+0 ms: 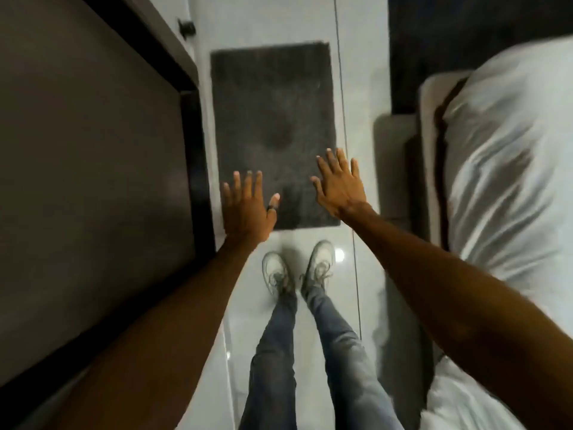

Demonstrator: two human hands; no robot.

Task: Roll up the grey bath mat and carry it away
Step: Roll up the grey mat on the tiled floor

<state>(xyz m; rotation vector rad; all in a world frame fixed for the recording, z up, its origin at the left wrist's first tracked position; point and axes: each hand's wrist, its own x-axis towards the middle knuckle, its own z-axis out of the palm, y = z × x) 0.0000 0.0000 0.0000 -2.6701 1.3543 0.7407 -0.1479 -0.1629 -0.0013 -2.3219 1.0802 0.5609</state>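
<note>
The grey bath mat [274,119] lies flat and unrolled on the pale tiled floor, its near short edge just ahead of my shoes. My left hand [248,206] is stretched out over the mat's near left corner, fingers spread, palm down, holding nothing. Over the near right corner hovers my right hand [339,184], also spread and empty. Both hands appear above the mat; I cannot tell whether either touches it.
A dark wooden cabinet [93,150] runs along the left, close to the mat's left edge. A bed with white bedding [502,156] and a beige frame [393,169] stands on the right. My feet in pale sneakers [297,268] stand on the tiles.
</note>
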